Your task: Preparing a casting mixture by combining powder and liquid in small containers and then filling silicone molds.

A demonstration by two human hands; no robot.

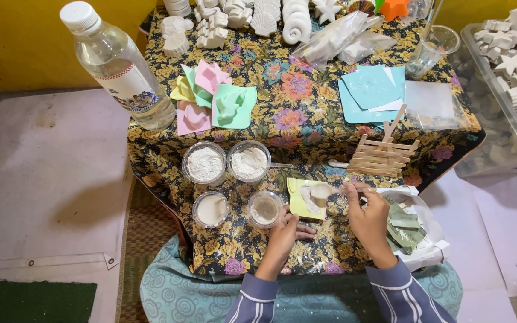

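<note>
Yellow mould lies between left hand and right hand.

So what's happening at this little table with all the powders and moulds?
A person sits at a low table covered in a floral cloth. Their right hand works a small tool over a yellow mould that holds pale paste, while the left hand rests on the cloth beside it. Cups of white powder and mixed paste stand to the left.

Yellow mould; floral tablecloth; striped sleeves.
</note>
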